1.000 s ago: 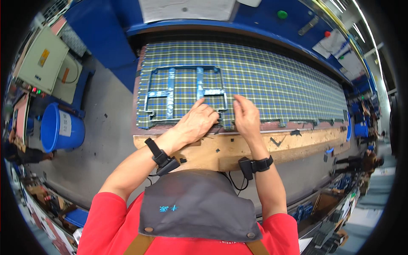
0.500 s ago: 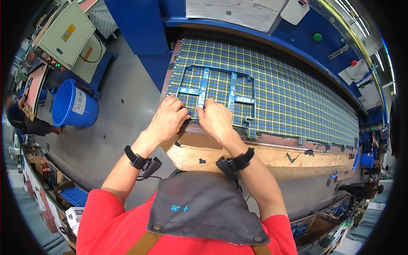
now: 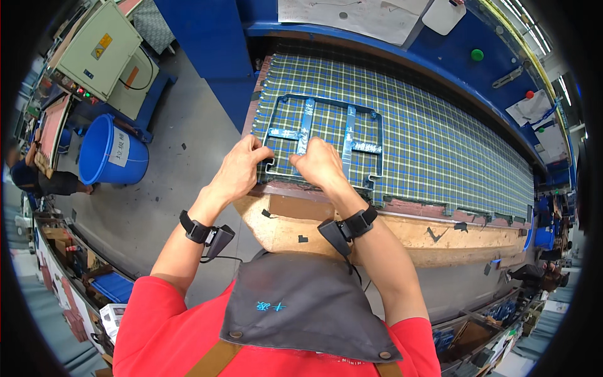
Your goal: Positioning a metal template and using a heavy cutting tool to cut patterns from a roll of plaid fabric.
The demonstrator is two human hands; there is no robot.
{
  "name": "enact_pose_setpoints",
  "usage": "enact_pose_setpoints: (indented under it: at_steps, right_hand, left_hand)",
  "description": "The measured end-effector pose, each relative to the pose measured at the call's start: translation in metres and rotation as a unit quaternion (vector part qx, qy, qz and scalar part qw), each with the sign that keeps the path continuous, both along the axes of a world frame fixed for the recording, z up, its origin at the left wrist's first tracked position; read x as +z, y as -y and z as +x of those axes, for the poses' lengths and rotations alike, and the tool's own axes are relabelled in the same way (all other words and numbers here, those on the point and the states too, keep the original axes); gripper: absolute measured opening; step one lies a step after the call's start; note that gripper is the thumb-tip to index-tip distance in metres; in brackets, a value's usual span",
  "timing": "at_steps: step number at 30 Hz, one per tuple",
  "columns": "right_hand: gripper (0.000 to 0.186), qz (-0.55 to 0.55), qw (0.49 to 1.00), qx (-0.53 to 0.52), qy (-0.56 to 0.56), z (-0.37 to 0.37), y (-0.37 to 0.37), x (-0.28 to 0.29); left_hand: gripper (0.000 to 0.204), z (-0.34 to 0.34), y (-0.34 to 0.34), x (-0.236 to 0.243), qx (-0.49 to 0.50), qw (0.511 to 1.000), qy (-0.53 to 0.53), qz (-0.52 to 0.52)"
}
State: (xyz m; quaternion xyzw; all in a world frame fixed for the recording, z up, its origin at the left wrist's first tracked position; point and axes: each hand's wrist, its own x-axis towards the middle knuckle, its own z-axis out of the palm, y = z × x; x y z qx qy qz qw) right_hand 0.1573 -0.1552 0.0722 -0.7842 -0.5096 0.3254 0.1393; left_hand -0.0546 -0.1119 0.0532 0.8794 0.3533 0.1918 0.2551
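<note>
A cutting die [image 3: 347,141], a dark frame with blue crossbars marked in white, lies flat on green, blue and yellow plaid fabric [image 3: 433,147] near the front left corner. My left hand [image 3: 240,166] is closed at the die's left wall, thumb toward its inner side and fingers outside. Its fingertips are partly hidden. Curled over the front end of the left crossbar, my right hand [image 3: 321,164] grips the die, the thumb on the bar's left side. Both wrists carry black straps with small devices.
The fabric rests on a bed with a worn wooden front edge [image 3: 402,242]. A blue machine beam [image 3: 377,44] spans behind it. To the left stand a blue bin [image 3: 94,160] and a pale control cabinet [image 3: 94,50]. Another person [image 3: 44,176] is at the far left.
My left thumb has drawn up and back from the die's front left corner. The fingers of my right hand have curled in more, slightly forward along the crossbar. The die lies about where it was.
</note>
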Motion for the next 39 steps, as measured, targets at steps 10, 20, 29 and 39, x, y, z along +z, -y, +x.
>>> enact_pose_setpoints:
  at_steps: [10, 20, 29, 39]
  right_hand:
    - [0.040, -0.003, 0.994, -0.017, -0.106, 0.012, -0.006, -0.015]
    - [0.033, 0.010, 0.982, -0.034, -0.185, 0.017, -0.010, -0.030]
    - [0.032, 0.019, 0.989, -0.039, -0.142, 0.014, -0.005, -0.013]
    - [0.040, 0.031, 0.992, -0.034, -0.119, 0.012, -0.004, -0.017]
  left_hand:
    - [0.035, 0.009, -0.013, 0.009, -0.037, 0.993, -0.108, -0.003]
    - [0.041, 0.006, -0.010, 0.007, -0.038, 0.991, -0.127, 0.004]
    - [0.042, 0.020, -0.020, 0.030, 0.008, 0.998, 0.030, 0.055]
    - [0.085, 0.082, -0.062, 0.019, -0.125, 0.984, -0.125, 0.035]
